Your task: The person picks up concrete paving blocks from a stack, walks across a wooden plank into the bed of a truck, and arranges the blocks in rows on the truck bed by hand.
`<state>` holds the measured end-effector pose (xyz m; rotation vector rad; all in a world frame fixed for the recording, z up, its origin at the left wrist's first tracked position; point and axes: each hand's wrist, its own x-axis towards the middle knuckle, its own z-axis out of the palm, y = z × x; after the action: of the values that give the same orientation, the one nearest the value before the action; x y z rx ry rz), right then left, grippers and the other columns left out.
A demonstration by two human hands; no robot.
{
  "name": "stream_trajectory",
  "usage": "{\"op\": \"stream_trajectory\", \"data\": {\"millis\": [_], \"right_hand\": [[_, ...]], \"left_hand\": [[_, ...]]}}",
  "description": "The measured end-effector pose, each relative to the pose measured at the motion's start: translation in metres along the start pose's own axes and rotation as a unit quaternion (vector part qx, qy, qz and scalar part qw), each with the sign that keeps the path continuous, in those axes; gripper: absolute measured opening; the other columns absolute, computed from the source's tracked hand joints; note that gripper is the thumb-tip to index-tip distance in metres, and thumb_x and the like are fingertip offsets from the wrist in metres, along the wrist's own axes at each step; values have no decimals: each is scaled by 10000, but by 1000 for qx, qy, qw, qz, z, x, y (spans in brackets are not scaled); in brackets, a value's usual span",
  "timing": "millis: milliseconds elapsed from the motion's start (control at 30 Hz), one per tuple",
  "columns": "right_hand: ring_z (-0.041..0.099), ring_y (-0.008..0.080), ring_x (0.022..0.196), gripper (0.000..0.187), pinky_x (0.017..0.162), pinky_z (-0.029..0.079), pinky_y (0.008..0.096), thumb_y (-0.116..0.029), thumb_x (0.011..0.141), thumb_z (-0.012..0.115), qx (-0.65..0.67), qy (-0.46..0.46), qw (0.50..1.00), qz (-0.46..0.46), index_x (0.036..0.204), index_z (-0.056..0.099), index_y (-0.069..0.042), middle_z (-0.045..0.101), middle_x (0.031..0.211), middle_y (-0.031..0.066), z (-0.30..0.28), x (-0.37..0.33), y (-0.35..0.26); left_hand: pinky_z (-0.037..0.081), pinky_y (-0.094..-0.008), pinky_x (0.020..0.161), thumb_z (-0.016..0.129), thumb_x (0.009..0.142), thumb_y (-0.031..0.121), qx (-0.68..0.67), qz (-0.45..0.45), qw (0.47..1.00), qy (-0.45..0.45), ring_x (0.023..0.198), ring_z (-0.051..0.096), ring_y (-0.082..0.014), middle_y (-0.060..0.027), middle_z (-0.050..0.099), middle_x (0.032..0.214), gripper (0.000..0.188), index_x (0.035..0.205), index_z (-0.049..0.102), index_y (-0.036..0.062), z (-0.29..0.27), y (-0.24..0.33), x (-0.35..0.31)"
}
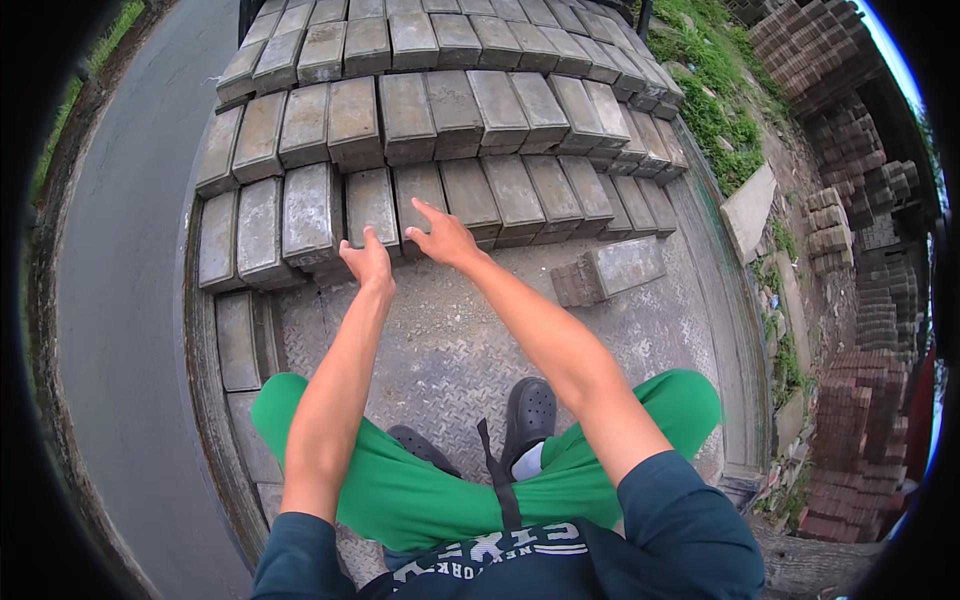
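Both hands reach forward to the lowest front row of grey concrete paving blocks [515, 200]. My left hand [368, 262] is open, thumb and fingers apart, at the lower front end of one block [371, 203]. To its right, my right hand [446, 238] is open too, its fingers stretched over the face of the neighbouring block [417, 186]. Nothing is held in either hand. Whether the fingertips touch the blocks, I cannot tell.
More blocks [405, 42] rise in stepped rows behind. A few separate blocks [625, 266] lie on the patterned metal truck bed [480, 340] at right. Others [238, 340] line the left side wall. Beyond are a paved road [120, 280], grass [725, 130] and stacked pavers [860, 440].
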<state>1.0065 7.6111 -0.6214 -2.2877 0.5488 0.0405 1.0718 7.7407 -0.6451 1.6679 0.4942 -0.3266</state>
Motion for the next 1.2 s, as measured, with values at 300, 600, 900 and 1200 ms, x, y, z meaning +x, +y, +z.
{"op": "stream_trajectory", "data": {"millis": [300, 600, 900, 1200], "right_hand": [[530, 354, 1243, 544, 1032, 427, 452, -416, 879, 616, -145, 110, 954, 239, 1346, 548, -145, 578, 1326, 171, -251, -104, 176], [502, 373, 1276, 876, 1011, 451, 496, -637, 819, 628, 8, 69, 904, 422, 1356, 489, 42, 487, 1408, 225, -285, -191, 326], [430, 383, 1339, 1011, 1066, 378, 503, -760, 781, 564, 148, 187, 857, 457, 1308, 517, 101, 450, 1418, 283, -278, -185, 369], [374, 318, 1390, 991, 1105, 259, 593, -799, 844, 396, 280, -1, 841, 464, 1488, 326, -49, 375, 1510, 182, -279, -179, 290]], "left_hand": [[322, -415, 1114, 654, 857, 521, 150, -45, 908, -388, 1368, 383, -338, -276, 405, 1444, 914, 1448, 296, -77, 162, -43, -215], [381, -428, 1072, 781, 678, 603, 307, -31, 910, -277, 1339, 423, -338, -285, 430, 1422, 1081, 1345, 402, -159, 250, -107, -286], [503, -386, 905, 828, 565, 635, 278, -54, 905, -317, 1104, 625, -332, -264, 619, 1196, 1040, 1158, 573, -181, 237, -98, -299], [491, -398, 903, 797, 618, 583, 208, -92, 945, -236, 1067, 629, -338, -263, 627, 1159, 969, 1186, 525, -153, 184, -77, -301]]}}
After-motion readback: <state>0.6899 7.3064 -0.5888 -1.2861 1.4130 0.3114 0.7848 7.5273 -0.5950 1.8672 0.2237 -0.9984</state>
